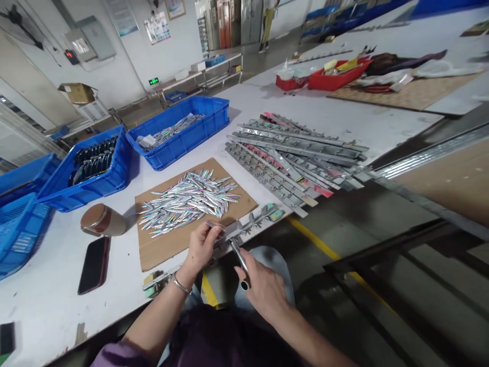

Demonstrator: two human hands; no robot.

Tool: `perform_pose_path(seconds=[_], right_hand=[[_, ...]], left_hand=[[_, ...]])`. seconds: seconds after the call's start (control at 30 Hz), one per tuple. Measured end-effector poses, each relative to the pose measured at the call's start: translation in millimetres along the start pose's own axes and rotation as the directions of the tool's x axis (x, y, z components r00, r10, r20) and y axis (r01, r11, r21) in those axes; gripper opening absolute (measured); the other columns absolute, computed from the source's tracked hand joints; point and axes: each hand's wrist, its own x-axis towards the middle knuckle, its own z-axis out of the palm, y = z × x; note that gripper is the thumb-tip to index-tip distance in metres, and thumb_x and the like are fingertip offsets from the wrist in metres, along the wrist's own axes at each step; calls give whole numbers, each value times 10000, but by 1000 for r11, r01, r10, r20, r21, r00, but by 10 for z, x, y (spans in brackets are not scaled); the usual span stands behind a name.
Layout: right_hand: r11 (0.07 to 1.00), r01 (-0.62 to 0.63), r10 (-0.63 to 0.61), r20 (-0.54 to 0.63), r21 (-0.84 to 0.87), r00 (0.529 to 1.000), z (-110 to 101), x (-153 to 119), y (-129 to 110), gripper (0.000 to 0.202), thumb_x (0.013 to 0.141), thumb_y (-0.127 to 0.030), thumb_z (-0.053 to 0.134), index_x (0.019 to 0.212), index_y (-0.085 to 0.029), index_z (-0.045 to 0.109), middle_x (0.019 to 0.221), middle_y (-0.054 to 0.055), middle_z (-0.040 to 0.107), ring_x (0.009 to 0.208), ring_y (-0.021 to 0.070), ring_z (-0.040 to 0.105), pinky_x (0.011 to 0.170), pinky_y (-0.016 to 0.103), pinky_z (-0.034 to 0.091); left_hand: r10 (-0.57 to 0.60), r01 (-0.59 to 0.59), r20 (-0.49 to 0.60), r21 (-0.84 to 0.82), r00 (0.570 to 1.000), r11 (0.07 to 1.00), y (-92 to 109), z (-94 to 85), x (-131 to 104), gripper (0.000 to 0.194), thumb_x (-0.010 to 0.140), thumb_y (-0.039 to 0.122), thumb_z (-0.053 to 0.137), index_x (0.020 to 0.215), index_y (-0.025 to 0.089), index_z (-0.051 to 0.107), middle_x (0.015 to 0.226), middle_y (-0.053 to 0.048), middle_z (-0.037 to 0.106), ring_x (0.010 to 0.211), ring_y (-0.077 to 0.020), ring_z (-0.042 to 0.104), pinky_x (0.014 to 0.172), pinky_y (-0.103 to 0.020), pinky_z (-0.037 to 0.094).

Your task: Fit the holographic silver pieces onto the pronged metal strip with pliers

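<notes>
My left hand (202,242) is closed in a pinch on a slim silvery piece (214,225), just past the near edge of the cardboard. My right hand (263,285) is wrapped round a silver rod-like metal tool (238,253), whose upper end meets a metal rack strip (248,223) along the table's front edge. Small clips or holders line this strip, partly hidden by my hands. Beyond my left hand, a heap of shiny, narrow leaf-shaped pieces (191,196) lies on a cardboard sheet (153,257).
Stacked metal rack strips (294,153) lie to the right, some overhanging the table edge. Blue crates (183,145) stand at the back left. A brown-lidded cup (103,220) and a phone (93,266) are on my left. Red bins (336,76) sit farther back.
</notes>
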Motion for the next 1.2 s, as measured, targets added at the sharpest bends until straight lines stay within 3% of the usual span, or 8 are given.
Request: perform_pose_path(seconds=[0.07, 0.13, 0.27, 0.43, 0.57, 0.77, 1.0, 1.2], right_hand=[[884, -177, 162, 72, 432, 984, -23, -18, -15, 320, 894, -441, 610, 1147, -245, 607, 738, 13, 657, 632, 191, 591, 597, 299, 436], [497, -372, 319, 233, 784, 918, -33, -41, -8, 309, 872, -513, 651, 989, -230, 606, 641, -32, 557, 534, 139, 499, 527, 261, 405], [-199, -535, 286, 571, 821, 770, -7, -74, 80, 299, 796, -419, 768, 921, -176, 648, 647, -64, 499, 478, 59, 431, 444, 176, 308], [-394, -533, 137, 621, 749, 771, 104, -57, 94, 300, 846, -332, 740, 1063, -138, 669, 656, -86, 497, 483, 22, 455, 450, 131, 259], [-179, -513, 238, 543, 840, 806, 145, -19, -6, 268, 881, -443, 683, 954, -187, 654, 676, -52, 528, 490, 63, 441, 427, 167, 256], [934, -107, 134, -58, 340, 989, -10, -1, -3, 322, 882, -353, 623, 1171, -228, 689, 818, 61, 693, 724, 204, 628, 638, 278, 469], [968, -190, 173, 114, 162, 978, -12, 99, -4, 513, 1026, -395, 315, 869, -139, 732, 552, -13, 640, 431, 114, 493, 366, 194, 344], [995, 27, -11, -174, 94, 985, -85, -13, 96, 307, 971, -413, 532, 1103, -197, 705, 774, 77, 710, 700, 220, 653, 662, 318, 460]], left_hand=[[34, -39, 49, 91, 998, 995, 9, -4, -7, 337, 978, 447, 545, 913, 152, 694, 897, -62, 715, 793, -155, 654, 761, -265, 515], [71, -83, 74, 176, 995, 981, 6, -6, -8, 323, 986, 424, 535, 900, 160, 700, 907, -63, 723, 830, -164, 661, 785, -266, 504], [97, -119, 94, 258, 991, 959, 3, -15, 2, 326, 996, 424, 509, 908, 171, 696, 894, -58, 728, 814, -165, 662, 779, -262, 500], [95, -130, 124, 323, 988, 937, 19, -34, 20, 337, 1004, 432, 492, 907, 177, 689, 884, -60, 730, 789, -165, 662, 761, -263, 501], [124, -178, 161, 379, 979, 908, 28, -43, 26, 317, 1015, 413, 481, 931, 184, 684, 896, -59, 735, 799, -165, 672, 779, -266, 504], [187, -277, 240, 431, 953, 859, 35, -12, 31, 296, 1025, 392, 475, 935, 192, 673, 912, -68, 729, 855, -176, 681, 816, -276, 516], [283, -360, 234, 421, 930, 833, 9, 45, 19, 263, 1029, 346, 489, 918, 172, 652, 869, -67, 698, 825, -163, 662, 783, -261, 513], [308, -375, 224, 391, 925, 841, 13, 43, 25, 251, 1030, 335, 494, 905, 176, 644, 866, -62, 691, 819, -161, 653, 771, -265, 508]])
